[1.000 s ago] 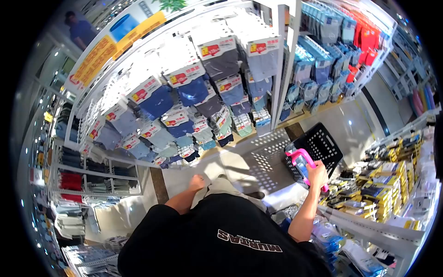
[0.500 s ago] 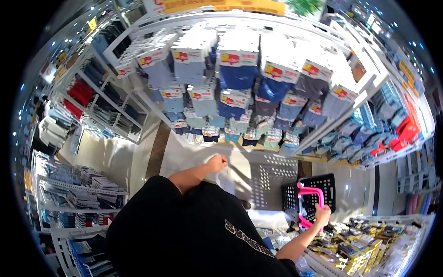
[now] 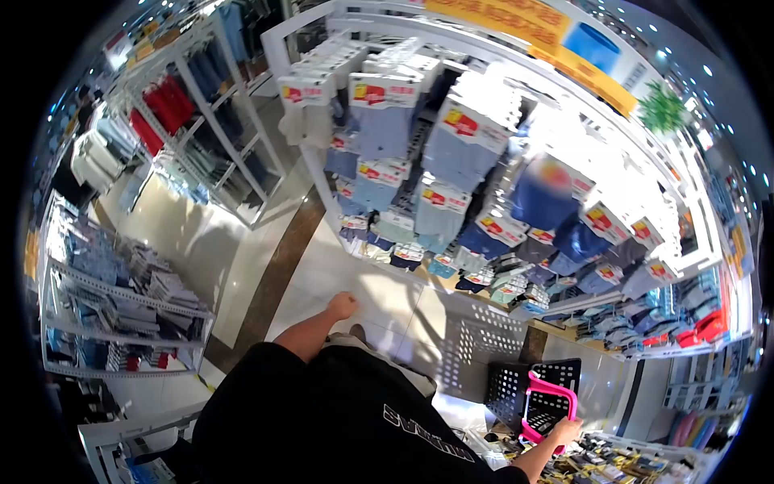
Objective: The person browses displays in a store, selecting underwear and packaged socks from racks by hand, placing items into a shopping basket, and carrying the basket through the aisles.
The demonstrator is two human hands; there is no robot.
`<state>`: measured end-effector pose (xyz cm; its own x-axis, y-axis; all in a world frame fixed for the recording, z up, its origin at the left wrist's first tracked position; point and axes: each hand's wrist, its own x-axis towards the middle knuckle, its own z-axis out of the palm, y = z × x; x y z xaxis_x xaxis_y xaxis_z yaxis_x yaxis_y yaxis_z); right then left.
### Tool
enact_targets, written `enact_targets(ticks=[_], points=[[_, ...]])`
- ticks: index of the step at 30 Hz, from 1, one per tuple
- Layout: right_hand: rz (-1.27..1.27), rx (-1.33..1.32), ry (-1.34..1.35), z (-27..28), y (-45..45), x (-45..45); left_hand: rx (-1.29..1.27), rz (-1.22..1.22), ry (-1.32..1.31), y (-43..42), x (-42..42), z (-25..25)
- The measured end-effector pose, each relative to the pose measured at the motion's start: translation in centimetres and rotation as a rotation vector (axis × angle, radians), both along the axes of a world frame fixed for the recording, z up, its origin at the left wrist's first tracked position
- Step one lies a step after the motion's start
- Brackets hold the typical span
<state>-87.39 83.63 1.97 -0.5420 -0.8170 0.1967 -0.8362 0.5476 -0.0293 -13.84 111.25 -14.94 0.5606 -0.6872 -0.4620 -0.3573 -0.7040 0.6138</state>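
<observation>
My right hand (image 3: 567, 431) is wrapped round the pink handle (image 3: 574, 403) of a black shopping basket (image 3: 506, 395) with a perforated wall. The basket hangs low on my right side, above the tiled floor. Held out over the floor on the left, my left hand (image 3: 343, 305) is curled into a loose fist with nothing visible in it. Beyond it stands a white rack of hanging packs of underwear (image 3: 385, 121), apart from both hands. One dark blue pack (image 3: 544, 198) on the rack looks smeared.
A white shelf of folded packs (image 3: 153, 282) stands on my left, with a clothes rack (image 3: 230, 121) behind it. Low on the right is a bin of small yellow-and-black packages (image 3: 621, 460). A tiled aisle (image 3: 270, 282) with a brown strip runs between the displays.
The view has turned left and tilted, so the underwear rack sits further right and nearer. My left hand appears lower and further left. My right hand still grips the basket's handle.
</observation>
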Motion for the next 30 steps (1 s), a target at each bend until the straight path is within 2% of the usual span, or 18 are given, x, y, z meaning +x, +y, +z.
enact_targets(ticks=[1,3,5,6,7,8,9,10,11,13,14,16,18,21,24,27,28,30], points=[[-0.08,-0.003,0.1,0.0,0.1,1.4,0.093,0.058,-0.067,3.2,0.9,-0.6],[-0.034,-0.056,0.273,-0.1,-0.3,4.5,0.181,-0.092,-0.236,10.3,2.0,-2.6],[0.219,-0.256,0.364,-0.6,-0.5,10.4,0.362,-0.046,-0.083,16.4,2.5,-3.0],[0.242,-0.188,0.265,0.6,-0.5,15.8,0.366,-0.105,-0.102,19.9,2.8,-4.3],[0.45,-0.289,0.191,-0.6,-0.5,19.7,0.372,-0.17,-0.118,22.5,2.9,-5.9],[0.584,-0.257,-0.035,-0.4,0.6,25.3,0.401,-0.007,-0.031,23.8,2.6,-6.2],[0.605,-0.108,-0.25,-3.0,1.3,29.1,0.428,0.154,0.051,24.6,2.5,-6.2],[0.805,-0.039,-0.372,-7.5,1.9,31.4,0.452,0.315,0.127,25.0,2.9,-6.0],[0.914,0.181,-0.86,-10.7,3.1,34.1,0.399,0.439,0.144,24.5,3.1,-5.2],[0.917,0.73,-1.142,-13.8,7.0,39.0,0.291,0.329,0.086,23.0,5.0,-6.1],[0.827,0.795,-1.166,-16.1,8.8,40.1,0.201,0.483,0.209,21.3,5.8,-5.5],[0.71,0.844,-1.032,-19.2,11.0,40.0,-0.068,0.782,0.501,16.0,8.1,-2.3],[0.563,0.855,-1.045,-18.8,11.9,40.4,-0.434,0.98,0.725,9.8,10.7,5.9],[0.514,0.838,-1.008,-16.9,11.7,40.1,-0.695,0.944,0.566,2.6,16.6,13.8],[0.679,0.892,-0.713,-16.9,8.6,40.3,-0.887,0.863,0.118,-2.8,23.5,20.5],[0.779,0.812,-0.792,-25.9,4.2,39.1,-1.041,0.799,-0.224,-7.0,27.5,27.6],[0.794,0.827,-0.692,-23.4,3.1,41.1,-1.039,0.741,-0.263,-7.7,28.9,28.9],[0.751,0.996,-0.781,-34.8,-0.9,40.1,-1.084,0.714,-0.152,-9.5,29.7,32.0]])
